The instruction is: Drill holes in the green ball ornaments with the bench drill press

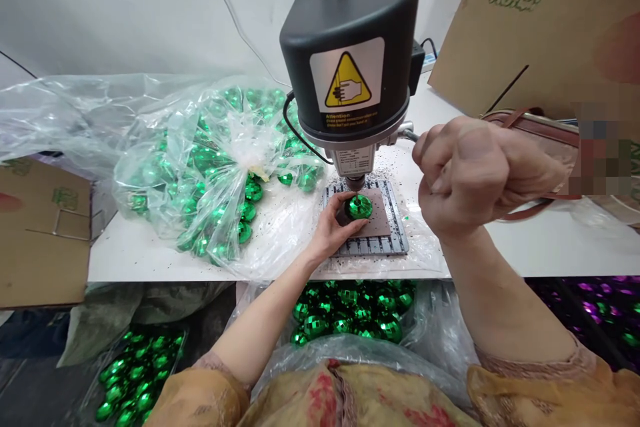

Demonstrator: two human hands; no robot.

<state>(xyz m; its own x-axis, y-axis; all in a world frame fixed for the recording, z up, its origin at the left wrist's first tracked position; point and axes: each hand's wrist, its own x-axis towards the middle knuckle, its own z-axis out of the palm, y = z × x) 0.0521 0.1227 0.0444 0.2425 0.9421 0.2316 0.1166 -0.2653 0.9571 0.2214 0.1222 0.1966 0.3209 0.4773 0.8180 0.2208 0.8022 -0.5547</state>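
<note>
A shiny green mirror ball [359, 207] sits on a brown pad [383, 219] on the slotted metal base [401, 240] of a small drill press [350, 67]. My left hand [333, 227] grips the ball from its left side, thumb in front and fingers behind. Directly above, the drill chuck [356, 182] is down close to the ball, and the bit appears to meet its top. My right hand [463, 173] is closed in a fist around the press's feed handle [410, 134], most of which the fingers hide.
A clear plastic bag [240, 140] of green balls lies left of the press. More green balls [345, 313] fill a bag below the table edge, others [135, 373] lie lower left. Cardboard boxes [40, 233] flank the table [150, 260]. A brown bag [535, 130] is at right.
</note>
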